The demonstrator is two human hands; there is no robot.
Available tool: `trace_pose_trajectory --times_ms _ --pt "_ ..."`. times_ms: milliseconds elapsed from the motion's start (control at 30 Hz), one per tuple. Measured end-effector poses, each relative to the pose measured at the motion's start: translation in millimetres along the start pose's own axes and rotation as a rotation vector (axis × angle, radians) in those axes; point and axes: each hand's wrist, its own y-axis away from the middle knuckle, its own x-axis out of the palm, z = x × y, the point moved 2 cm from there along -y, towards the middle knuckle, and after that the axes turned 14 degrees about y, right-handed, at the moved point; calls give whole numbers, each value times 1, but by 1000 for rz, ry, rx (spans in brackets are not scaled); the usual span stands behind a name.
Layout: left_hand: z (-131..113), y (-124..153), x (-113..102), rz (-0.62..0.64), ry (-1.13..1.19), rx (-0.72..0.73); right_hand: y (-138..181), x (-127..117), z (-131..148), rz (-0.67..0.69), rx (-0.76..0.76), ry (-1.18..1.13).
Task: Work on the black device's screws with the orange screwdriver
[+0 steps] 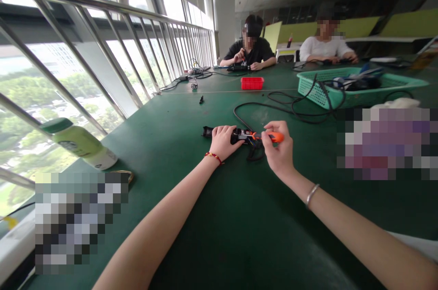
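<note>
A black elongated device (207,132) lies on the green table (219,217), with a black cable (273,110) running from it toward the right. My left hand (223,141) is closed over the middle of the device and presses it to the table. My right hand (278,146) is closed on an orange-handled screwdriver (274,137), whose tip points left into the device's open end between the two hands.
A green-capped bottle (80,142) lies at the left near the window railing. A red tray (252,83) and a teal basket (356,85) with cables stand farther back. Two other people sit working at the table's far end. A small black part (201,99) lies loose mid-table.
</note>
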Motion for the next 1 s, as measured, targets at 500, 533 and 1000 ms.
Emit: trace_pose_trajectory --times_ms 500,533,1000 --pt "-1 0 1 13 -10 22 1 -2 3 -98 -147 64" --pt "-1 0 1 12 -12 21 -2 -4 4 -86 -172 95" --pt "-2 1 1 8 -12 10 -93 -30 24 564 -143 506"
